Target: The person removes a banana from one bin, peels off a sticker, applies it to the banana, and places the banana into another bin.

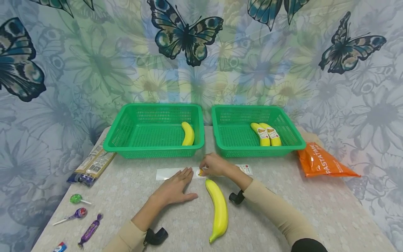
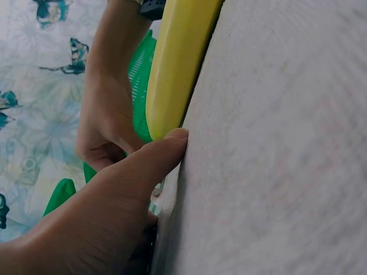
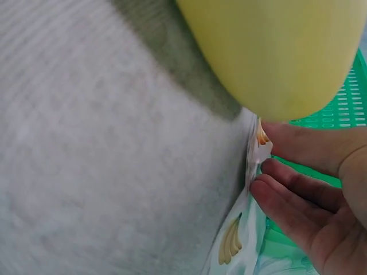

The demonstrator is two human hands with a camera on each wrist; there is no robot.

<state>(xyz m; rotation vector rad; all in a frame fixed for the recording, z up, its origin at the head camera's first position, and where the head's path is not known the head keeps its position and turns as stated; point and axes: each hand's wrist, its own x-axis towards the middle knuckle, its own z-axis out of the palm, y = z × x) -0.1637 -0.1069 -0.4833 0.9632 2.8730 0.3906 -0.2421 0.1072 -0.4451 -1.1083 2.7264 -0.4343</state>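
A strip of banana stickers (image 1: 245, 169) on white backing lies across the table in front of the baskets. My right hand (image 1: 215, 165) pinches one sticker (image 3: 263, 137) at the strip's middle, its edge lifted in the right wrist view. My left hand (image 1: 175, 187) rests flat on the strip's left part, fingers straight and thumb spread. Just nearer than the strip lies a yellow banana (image 1: 218, 211) without a sticker, close to the left thumb in the left wrist view. Part of the strip is hidden beneath both hands.
At the back left, a green basket (image 1: 151, 152) holds one plain banana (image 1: 188, 133). Another green basket (image 1: 252, 152) holds two labelled bananas (image 1: 265, 134). An orange packet (image 1: 324, 161) sits at right; a beige packet (image 1: 96, 161), lollipops (image 1: 76, 198) and wrapped candy (image 1: 90, 231) lie at left.
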